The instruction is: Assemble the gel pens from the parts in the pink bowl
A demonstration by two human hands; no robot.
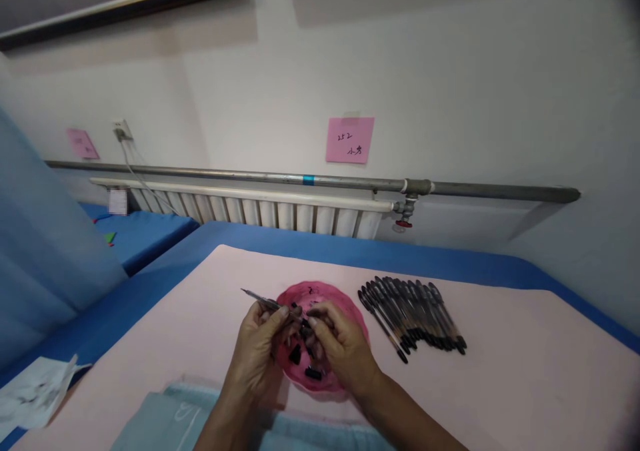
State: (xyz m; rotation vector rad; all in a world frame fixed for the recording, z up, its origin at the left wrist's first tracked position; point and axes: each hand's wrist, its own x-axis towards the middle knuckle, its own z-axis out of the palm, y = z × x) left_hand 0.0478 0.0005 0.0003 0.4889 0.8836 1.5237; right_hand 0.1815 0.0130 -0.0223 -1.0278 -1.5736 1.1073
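Note:
My left hand is closed around a slim pen, its thin tip pointing up and to the left. At the pen's other end, the fingers of my right hand pinch a small black pen part; its exact shape is partly hidden by the fingers. Both hands are over a pink scalloped bowl. Inside it lie several loose black pieces, among them a short black cap-like piece.
Right of the bowl, several capped black pens lie side by side on the pink table cover. Light blue cloth lies at the front edge. Papers are at left; a radiator stands behind the table.

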